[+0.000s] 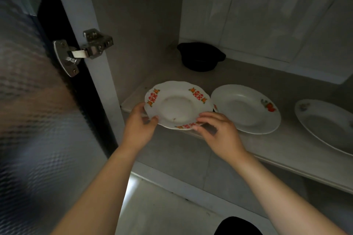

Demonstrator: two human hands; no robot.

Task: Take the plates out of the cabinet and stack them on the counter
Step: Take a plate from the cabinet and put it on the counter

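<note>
Cabinet shelf (pixel 290 143): plate (pixel 177 107) w/ red 囍 marks in grip of L hand (pixel 139 129) & R hand (pixel 217 131)

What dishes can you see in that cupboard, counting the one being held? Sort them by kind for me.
Plates: 3 (red-patterned plate, fruit-marked plate, plate at the right edge)
Black pot: 1
Total: 4

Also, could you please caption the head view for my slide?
Left hand and right hand grip a red-patterned plate at the shelf edge, a fruit-motif plate beside it.
</note>
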